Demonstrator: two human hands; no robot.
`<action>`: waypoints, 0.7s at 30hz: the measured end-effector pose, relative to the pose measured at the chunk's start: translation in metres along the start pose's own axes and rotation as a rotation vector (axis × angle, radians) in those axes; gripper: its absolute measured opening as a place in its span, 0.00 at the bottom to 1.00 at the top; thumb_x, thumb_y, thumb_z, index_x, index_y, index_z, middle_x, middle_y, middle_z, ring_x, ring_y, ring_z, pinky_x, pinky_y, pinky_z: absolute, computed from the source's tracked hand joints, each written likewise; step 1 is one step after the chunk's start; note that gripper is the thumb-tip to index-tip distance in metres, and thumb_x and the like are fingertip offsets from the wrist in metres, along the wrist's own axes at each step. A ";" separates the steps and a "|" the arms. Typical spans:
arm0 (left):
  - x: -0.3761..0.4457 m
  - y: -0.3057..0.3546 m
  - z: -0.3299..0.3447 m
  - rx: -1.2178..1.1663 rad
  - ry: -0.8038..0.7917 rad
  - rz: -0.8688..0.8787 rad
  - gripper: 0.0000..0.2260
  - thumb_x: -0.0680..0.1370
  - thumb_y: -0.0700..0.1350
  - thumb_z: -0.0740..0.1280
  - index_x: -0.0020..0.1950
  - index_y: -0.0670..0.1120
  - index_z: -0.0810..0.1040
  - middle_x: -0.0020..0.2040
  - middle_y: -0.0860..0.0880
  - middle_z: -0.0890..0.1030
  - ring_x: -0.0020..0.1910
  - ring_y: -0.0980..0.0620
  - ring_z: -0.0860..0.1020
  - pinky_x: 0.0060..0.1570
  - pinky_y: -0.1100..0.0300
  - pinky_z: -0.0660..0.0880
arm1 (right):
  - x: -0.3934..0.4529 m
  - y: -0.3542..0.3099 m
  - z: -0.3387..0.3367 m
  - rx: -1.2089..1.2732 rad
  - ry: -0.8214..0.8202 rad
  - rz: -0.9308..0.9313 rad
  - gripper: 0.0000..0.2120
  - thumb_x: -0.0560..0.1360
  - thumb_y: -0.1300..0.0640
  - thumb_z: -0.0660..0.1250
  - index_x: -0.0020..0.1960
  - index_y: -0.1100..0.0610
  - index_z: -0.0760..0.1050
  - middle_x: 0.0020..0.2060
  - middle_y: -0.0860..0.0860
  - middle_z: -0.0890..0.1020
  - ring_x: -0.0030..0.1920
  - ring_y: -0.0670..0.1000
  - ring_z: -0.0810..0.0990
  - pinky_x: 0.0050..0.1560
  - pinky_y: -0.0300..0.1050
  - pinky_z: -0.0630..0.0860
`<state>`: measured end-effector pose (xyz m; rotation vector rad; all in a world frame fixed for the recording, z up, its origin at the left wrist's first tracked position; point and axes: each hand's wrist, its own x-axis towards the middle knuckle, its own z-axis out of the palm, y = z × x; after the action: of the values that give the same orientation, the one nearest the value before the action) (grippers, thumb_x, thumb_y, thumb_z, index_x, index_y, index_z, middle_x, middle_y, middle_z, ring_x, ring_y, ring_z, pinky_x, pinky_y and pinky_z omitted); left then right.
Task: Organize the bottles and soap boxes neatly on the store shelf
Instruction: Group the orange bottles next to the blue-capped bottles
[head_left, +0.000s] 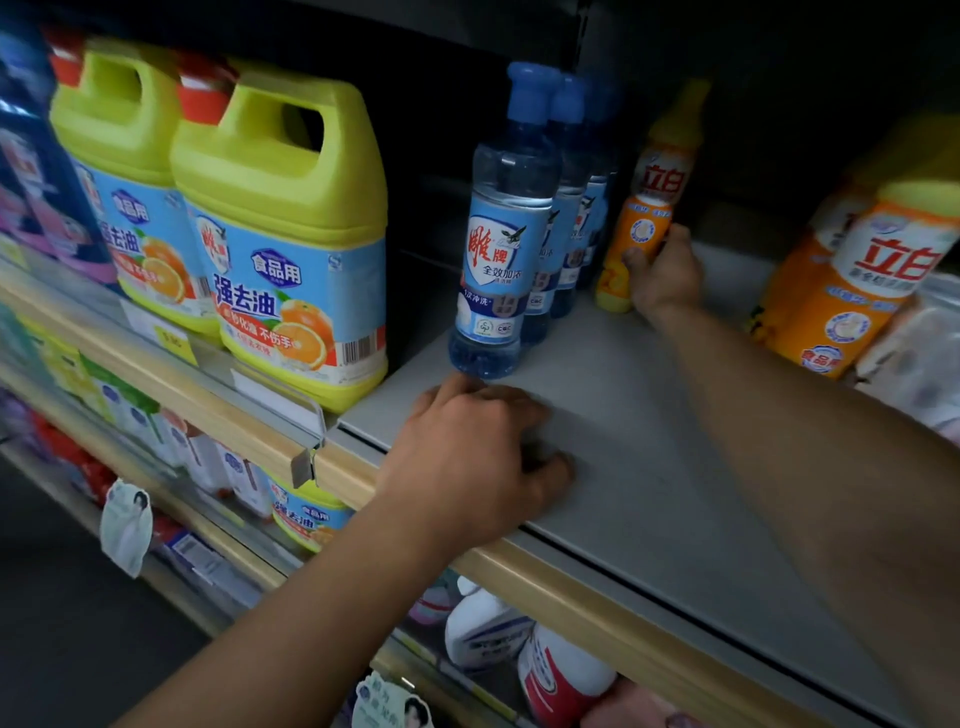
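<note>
Reaching deep, right hand (667, 273) grips the orange bottle (641, 218) at upper centre of the shelf (649, 467); should draw it forward upright | left hand (467, 457) rests loosely curled, empty, fingertip touching the front blue bottle (496, 270); steady it

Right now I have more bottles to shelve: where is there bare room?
Bare shelf lies between the left hand and right forearm, in front of the blue bottles. Crowded: yellow jugs leftward, orange bottles rightward.
</note>
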<state>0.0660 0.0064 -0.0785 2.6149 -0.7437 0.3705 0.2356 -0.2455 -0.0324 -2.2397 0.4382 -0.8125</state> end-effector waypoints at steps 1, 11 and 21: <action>0.000 0.000 0.000 -0.003 0.004 -0.002 0.27 0.72 0.69 0.56 0.65 0.58 0.76 0.64 0.61 0.76 0.64 0.51 0.69 0.63 0.53 0.68 | 0.002 0.000 0.001 -0.011 0.006 0.007 0.20 0.79 0.53 0.66 0.67 0.59 0.68 0.64 0.57 0.77 0.63 0.59 0.75 0.62 0.50 0.70; -0.001 0.000 0.000 0.007 0.005 0.010 0.26 0.72 0.68 0.56 0.64 0.58 0.75 0.65 0.61 0.76 0.64 0.52 0.68 0.63 0.54 0.65 | 0.002 0.000 0.003 -0.033 0.019 0.029 0.21 0.79 0.52 0.66 0.68 0.58 0.67 0.64 0.58 0.76 0.64 0.60 0.75 0.62 0.49 0.70; 0.000 0.002 -0.001 -0.014 -0.003 -0.013 0.27 0.70 0.67 0.56 0.62 0.56 0.77 0.62 0.57 0.79 0.65 0.48 0.69 0.64 0.51 0.68 | -0.050 -0.005 -0.031 -0.131 -0.233 0.128 0.26 0.77 0.45 0.66 0.70 0.55 0.64 0.65 0.56 0.75 0.63 0.59 0.74 0.52 0.44 0.67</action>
<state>0.0648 0.0058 -0.0767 2.6061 -0.7278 0.3569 0.1785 -0.2317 -0.0330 -2.3640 0.5294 -0.4618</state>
